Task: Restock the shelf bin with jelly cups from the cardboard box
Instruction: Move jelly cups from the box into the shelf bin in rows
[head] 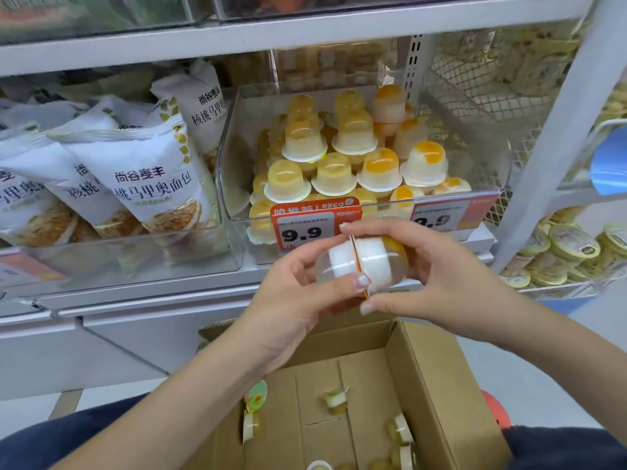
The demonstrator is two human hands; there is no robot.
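— Clear plastic is slick: two jelly cups (361,266) sit lid to lid between the left hand (288,293) and the right hand (437,276), each hand's fingers curled round one cup. They hang in the air just in front of the shelf bin (366,157), above the cardboard box (441,385).

— So what could go wrong?

— I'd judge a slip as the pair is split would drop a cup into the box or onto the floor. The bin is also piled high; a careless placement could topple the stack (353,157) over the low front wall.

— Any writing?

— Price tags (315,225) read "9.9", with "RECO" above. Bread bags (149,184) at left show "尚谷麦丰" and "核桃马里奥面包".
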